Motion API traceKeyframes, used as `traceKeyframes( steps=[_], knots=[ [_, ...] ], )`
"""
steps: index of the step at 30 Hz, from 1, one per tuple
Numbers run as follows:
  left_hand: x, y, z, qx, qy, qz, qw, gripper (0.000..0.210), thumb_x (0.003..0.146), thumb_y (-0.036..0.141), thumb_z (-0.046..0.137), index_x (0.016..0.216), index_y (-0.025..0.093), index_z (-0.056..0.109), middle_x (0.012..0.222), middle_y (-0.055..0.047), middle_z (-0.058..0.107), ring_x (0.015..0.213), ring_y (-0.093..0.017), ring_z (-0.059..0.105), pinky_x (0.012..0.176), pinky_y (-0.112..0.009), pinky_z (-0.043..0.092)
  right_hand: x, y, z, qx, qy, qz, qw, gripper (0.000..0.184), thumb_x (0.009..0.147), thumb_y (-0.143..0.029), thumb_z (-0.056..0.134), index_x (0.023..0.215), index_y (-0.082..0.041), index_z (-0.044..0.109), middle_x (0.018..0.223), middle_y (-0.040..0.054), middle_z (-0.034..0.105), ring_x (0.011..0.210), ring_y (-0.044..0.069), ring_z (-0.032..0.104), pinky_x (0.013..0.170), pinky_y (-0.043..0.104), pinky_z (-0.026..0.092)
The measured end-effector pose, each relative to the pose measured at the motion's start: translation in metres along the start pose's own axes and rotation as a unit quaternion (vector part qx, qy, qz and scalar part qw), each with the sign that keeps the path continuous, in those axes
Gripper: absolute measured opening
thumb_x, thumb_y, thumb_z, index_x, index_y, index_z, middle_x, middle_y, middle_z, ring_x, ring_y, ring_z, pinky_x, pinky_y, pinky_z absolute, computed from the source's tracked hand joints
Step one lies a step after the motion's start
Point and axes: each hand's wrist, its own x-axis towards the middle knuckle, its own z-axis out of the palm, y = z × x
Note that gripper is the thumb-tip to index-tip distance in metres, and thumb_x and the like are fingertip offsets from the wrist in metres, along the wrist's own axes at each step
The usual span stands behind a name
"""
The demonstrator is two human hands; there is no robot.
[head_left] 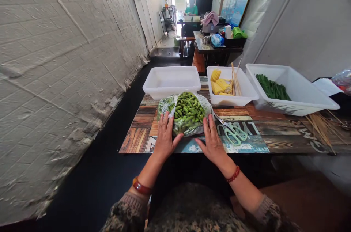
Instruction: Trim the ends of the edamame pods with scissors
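An opened clear plastic bag (166, 103) full of green edamame pods (189, 109) lies near the table's front edge. My left hand (165, 135) rests against the bag's left side, its fingers stretched out and thumb apart. On the opposite side, my right hand (211, 140) touches the bag with fingers extended and thumb spread. Neither hand is closed round anything. Scissors with pale green handles (235, 134) lie just right of my right hand, blades pointing towards the bag.
Behind the bag stands a white tub (171, 87). Right of it are a tub with corn pieces and skewers (233, 100) and a larger tub with cut green vegetables (296, 106). Loose bamboo skewers (323, 129) lie at right. A person (191, 10) sits at a far table.
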Motion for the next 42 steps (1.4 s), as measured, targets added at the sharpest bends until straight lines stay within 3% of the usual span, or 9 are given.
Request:
traceKeyframes(
  steps=[5, 11, 18, 22, 26, 31, 35, 38, 42],
  knots=[
    [0.005, -0.004, -0.02, -0.023, -0.011, -0.026, 0.999, 0.065, 0.088, 0.032, 0.062, 0.147, 0.024, 0.035, 0.155, -0.017, 0.033, 0.146, -0.033, 0.025, 0.114, -0.055, 0.03, -0.001, 0.016, -0.015, 0.075, 0.028, 0.013, 0.997, 0.056, 0.097, -0.029, 0.05, 0.15, -0.025, 0.035, 0.159, 0.0111, 0.027, 0.144, 0.028, 0.033, 0.114, 0.048, 0.037],
    [0.031, 0.021, -0.053, -0.005, 0.096, -0.036, 0.995, 0.021, 0.091, 0.024, 0.057, 0.109, 0.022, 0.066, 0.11, -0.009, 0.066, 0.107, -0.024, 0.059, 0.096, -0.041, 0.046, -0.014, 0.07, -0.039, 0.029, 0.107, 0.067, 0.992, 0.033, 0.097, -0.029, 0.047, 0.125, -0.022, 0.063, 0.126, 0.0111, 0.064, 0.117, 0.025, 0.06, 0.103, 0.047, 0.047],
    [0.096, 0.048, -0.03, 0.052, -0.054, 0.027, 0.997, 0.016, 0.088, 0.022, 0.06, 0.099, 0.02, 0.072, 0.098, -0.008, 0.069, 0.093, -0.024, 0.057, 0.086, -0.04, 0.044, -0.021, 0.102, -0.031, -0.049, 0.084, 0.069, 0.993, 0.031, 0.095, -0.028, 0.048, 0.116, -0.021, 0.069, 0.117, 0.0121, 0.068, 0.11, 0.029, 0.06, 0.097, 0.05, 0.049],
    [0.104, 0.046, -0.013, 0.039, -0.087, 0.002, 0.995, 0.016, 0.087, 0.022, 0.06, 0.095, 0.019, 0.074, 0.088, -0.008, 0.067, 0.088, -0.024, 0.058, 0.082, -0.038, 0.045, -0.025, 0.105, -0.038, -0.016, 0.094, 0.074, 0.993, 0.035, 0.097, -0.022, 0.041, 0.119, -0.021, 0.068, 0.118, 0.0122, 0.067, 0.11, 0.028, 0.06, 0.098, 0.049, 0.05],
    [0.102, 0.042, -0.009, -0.012, -0.099, -0.022, 0.995, 0.015, 0.082, 0.019, 0.064, 0.093, 0.019, 0.075, 0.079, -0.005, 0.064, 0.08, -0.021, 0.057, 0.078, -0.035, 0.045, -0.035, 0.112, -0.055, -0.063, 0.026, 0.082, 0.994, 0.036, 0.095, -0.027, 0.045, 0.124, -0.017, 0.064, 0.119, 0.015, 0.062, 0.107, 0.03, 0.06, 0.094, 0.049, 0.051],
    [0.098, 0.043, -0.009, -0.169, -0.058, -0.094, 0.979, 0.01, 0.08, 0.02, 0.064, 0.082, 0.019, 0.074, 0.076, -0.002, 0.065, 0.076, -0.017, 0.059, 0.073, -0.03, 0.045, -0.041, 0.121, -0.069, -0.103, -0.014, 0.102, 0.989, 0.038, 0.094, -0.033, 0.045, 0.121, -0.014, 0.064, 0.11, 0.0176, 0.061, 0.094, 0.031, 0.064, 0.082, 0.047, 0.056],
    [0.09, 0.055, -0.021, -0.371, -0.02, -0.207, 0.905, 0.02, 0.082, 0.032, 0.066, 0.094, 0.017, 0.073, 0.085, -0.005, 0.073, 0.081, -0.018, 0.066, 0.077, -0.03, 0.049, -0.044, 0.125, -0.071, -0.049, 0.013, 0.122, 0.991, 0.037, 0.091, -0.038, 0.049, 0.114, -0.015, 0.067, 0.108, 0.0168, 0.065, 0.092, 0.029, 0.067, 0.082, 0.045, 0.057],
    [0.078, 0.072, -0.035, -0.458, 0.011, -0.228, 0.859, 0.025, 0.085, 0.034, 0.065, 0.102, 0.017, 0.07, 0.089, -0.006, 0.076, 0.089, -0.02, 0.069, 0.088, -0.034, 0.049, -0.054, 0.128, -0.071, 0.058, 0.042, 0.194, 0.978, 0.039, 0.088, -0.044, 0.056, 0.113, -0.016, 0.068, 0.105, 0.014, 0.07, 0.079, 0.024, 0.069, 0.074, 0.04, 0.06],
    [0.062, 0.084, -0.047, -0.429, 0.053, -0.221, 0.874, 0.024, 0.089, 0.035, 0.062, 0.104, 0.017, 0.067, 0.094, -0.008, 0.076, 0.098, -0.021, 0.068, 0.098, -0.037, 0.045, -0.064, 0.124, -0.071, 0.082, 0.03, 0.229, 0.97, 0.043, 0.087, -0.049, 0.057, 0.113, -0.016, 0.067, 0.107, 0.0131, 0.07, 0.077, 0.022, 0.07, 0.073, 0.038, 0.06]
  ],
)
